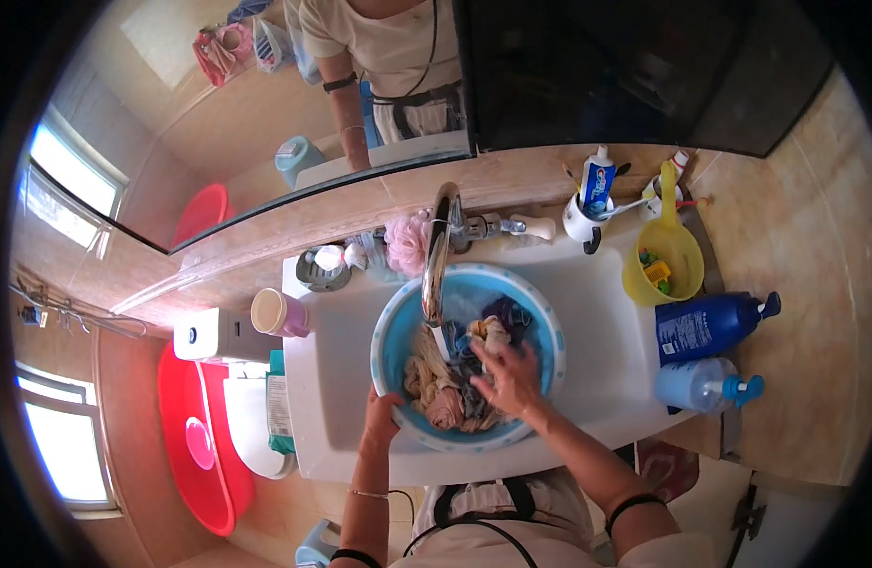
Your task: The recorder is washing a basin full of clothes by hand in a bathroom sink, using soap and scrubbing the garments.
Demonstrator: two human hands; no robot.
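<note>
A round light blue basin with a dotted white rim stands in the white sink. Wet clothes in beige, pink, grey and dark tones lie bunched inside it. Water runs onto them from the curved chrome faucet above. My left hand grips the basin's near-left rim, fingers closed over the edge. Over the right side of the clothes, my right hand is open with its fingers spread. Whether its fingertips touch the cloth I cannot tell.
On the right ledge are a yellow dipper, a dark blue bottle and a light blue pump bottle. A toothbrush cup and pink bath puff stand behind. A pinkish cup sits left; a red tub lies beyond.
</note>
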